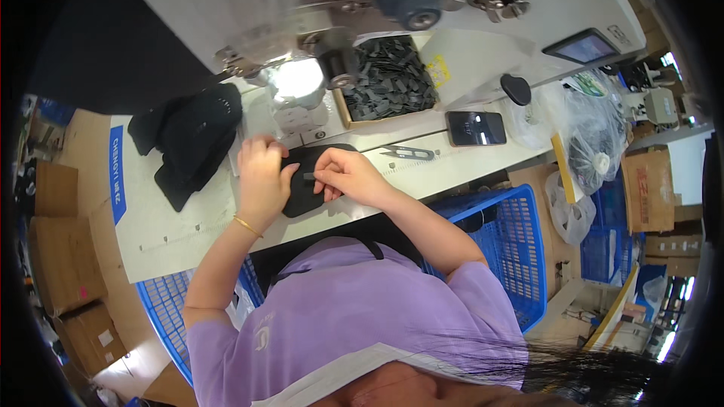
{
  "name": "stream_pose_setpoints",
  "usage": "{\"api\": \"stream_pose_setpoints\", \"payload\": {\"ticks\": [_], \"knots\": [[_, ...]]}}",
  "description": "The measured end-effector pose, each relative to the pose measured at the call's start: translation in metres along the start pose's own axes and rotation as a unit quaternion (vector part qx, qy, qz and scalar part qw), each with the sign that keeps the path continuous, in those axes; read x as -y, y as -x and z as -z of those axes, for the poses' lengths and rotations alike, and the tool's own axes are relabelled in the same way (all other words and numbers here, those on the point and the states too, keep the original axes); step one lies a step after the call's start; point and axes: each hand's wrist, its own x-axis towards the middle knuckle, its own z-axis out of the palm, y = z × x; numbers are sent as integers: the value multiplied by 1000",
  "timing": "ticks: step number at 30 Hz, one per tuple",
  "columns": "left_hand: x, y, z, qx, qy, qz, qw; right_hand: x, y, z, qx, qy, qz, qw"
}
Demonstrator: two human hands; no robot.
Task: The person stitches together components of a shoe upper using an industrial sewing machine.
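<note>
A black cloth piece (308,200) with rounded corners lies flat at the front of the sewing table, below the machine's lit needle area. My left hand (264,179) is at its left edge, fingers bent and thumb on the cloth, seemingly gripping that edge. Over the middle of the cloth, my right hand (348,176) pinches a small dark grey tag (308,176) between thumb and forefinger. The tag is close above or touching the cloth; I cannot tell which. To the right of my right hand lie thread snips (409,153).
Overhead is the sewing machine (332,56). An open box (348,117) of grey tags stands behind my hands. Black cloth pieces (197,139) are heaped at left. A phone (477,129) lies at right. Blue baskets (532,256) stand below the table edge, near cardboard boxes (647,190).
</note>
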Motion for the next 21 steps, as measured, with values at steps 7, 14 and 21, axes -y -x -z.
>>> {"api": "stream_pose_setpoints", "payload": {"ticks": [7,14,21], "knots": [[-1,6,-7,-46,-57,-112,991,3,2,6,11,-17,-8,1000],[7,2,-10,-87,0,-104,991,1,0,2,-10,2,-7,1000],[-2,13,-3,-7,312,195,930,0,1,4,-2,-9,-8,1000]]}}
